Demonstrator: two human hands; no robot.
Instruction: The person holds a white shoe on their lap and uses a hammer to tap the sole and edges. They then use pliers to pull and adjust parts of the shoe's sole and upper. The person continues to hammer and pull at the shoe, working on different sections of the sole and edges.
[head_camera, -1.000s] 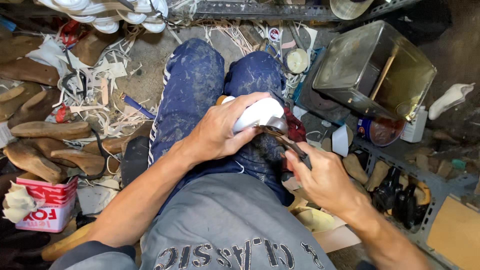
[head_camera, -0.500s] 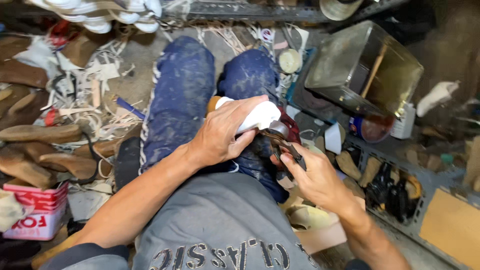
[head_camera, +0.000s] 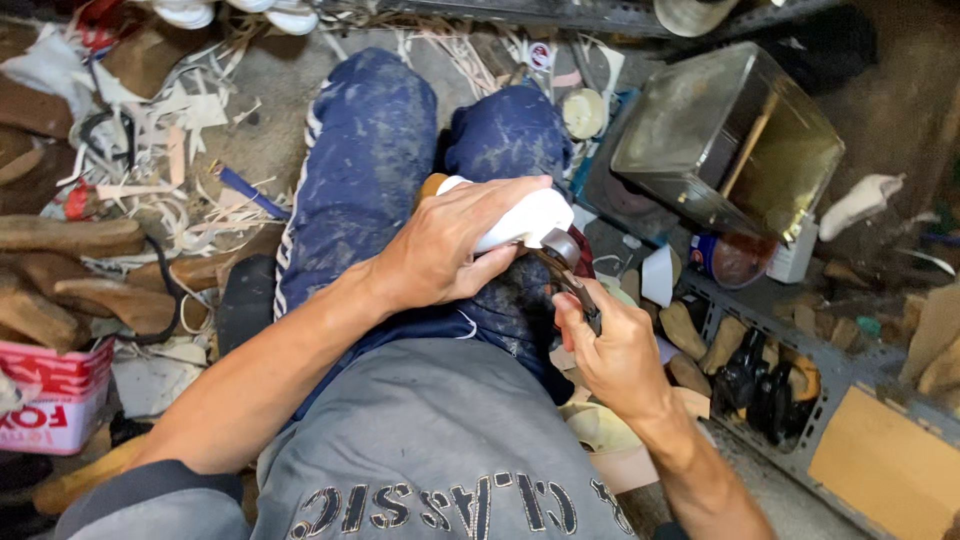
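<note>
I sit with both knees up in dusty blue trousers (head_camera: 370, 150). My left hand (head_camera: 450, 250) presses down over a white shoe upper on a last (head_camera: 525, 220) that rests on my right thigh. My right hand (head_camera: 615, 355) grips the handles of metal pincers (head_camera: 570, 265), whose jaws bite the edge of the white upper near its tip. The underside of the shoe is hidden by my fingers.
A square metal tin (head_camera: 730, 140) with a stick in it stands at the right, beside a round can (head_camera: 735, 258). A grey rack (head_camera: 760, 370) holds dark tools. Wooden shoe lasts (head_camera: 70, 240) and leather scraps (head_camera: 170, 130) litter the left floor. A red-and-white box (head_camera: 50, 395) sits lower left.
My right hand has drawn in closer to the shoe with the pincers, and my view has shifted slightly; the left hand keeps its hold on the white upper.
</note>
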